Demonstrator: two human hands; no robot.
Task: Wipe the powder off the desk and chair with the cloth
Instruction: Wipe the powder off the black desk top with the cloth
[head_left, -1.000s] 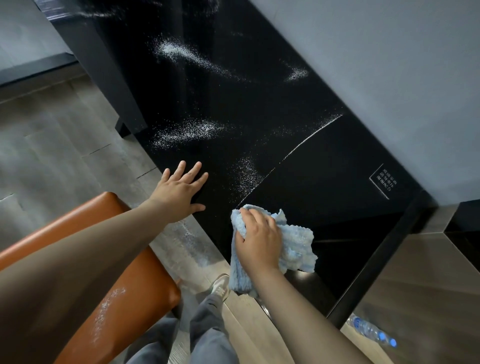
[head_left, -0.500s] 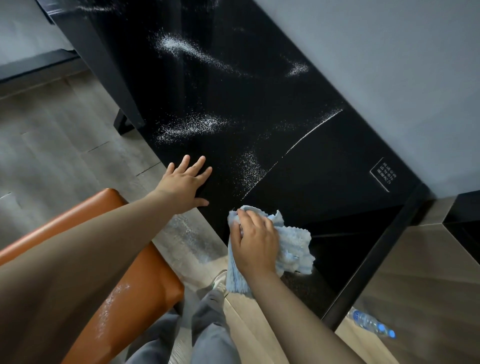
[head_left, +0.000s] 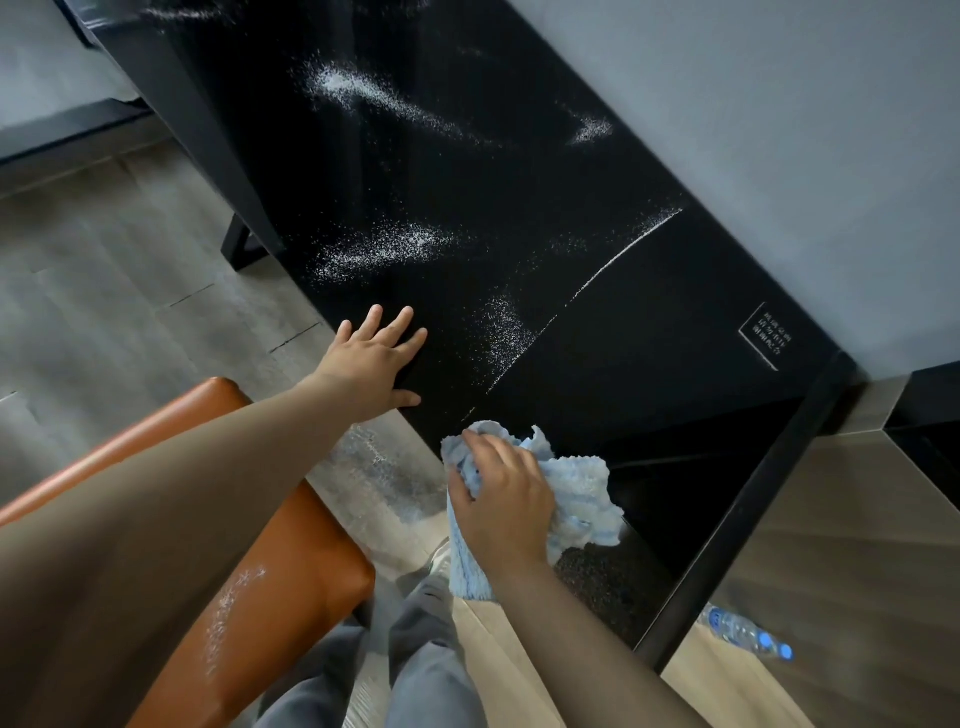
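**A:** How far along is the wiping judged to be?

**B:** Little more than a start is judged to be made. The stretch of black tabletop at one to two o'clock from the cloth is seen bare of powder. It is bounded by a thin white line of gathered powder. Past that line a near patch is left at twelve o'clock and a wider patch at eleven. A long streak is left farther out on the same bearing, and a small smear close to the wall.

**A:** And the chair?

**B:** The chair is not yet wiped. A trail of powder is seen on its orange seat at eight o'clock from the cloth. Some powder is also seen on the floor between seat and tabletop.

**A:** How are the hands placed?

**B:** The cloth is bunched under the right hand, whose fingers are curled over it. It is pressed on the near edge of the tabletop, with one end hung over that edge. The left hand is laid flat on the same edge at ten o'clock, fingers spread and nothing held.

**A:** What room is given for strokes?

**B:** Open tabletop is offered from eleven to one o'clock. The far side is closed by the wall, so powder there is best drawn away from it. The near edge is unguarded, and powder pushed toward it is likely to be dropped to the floor.
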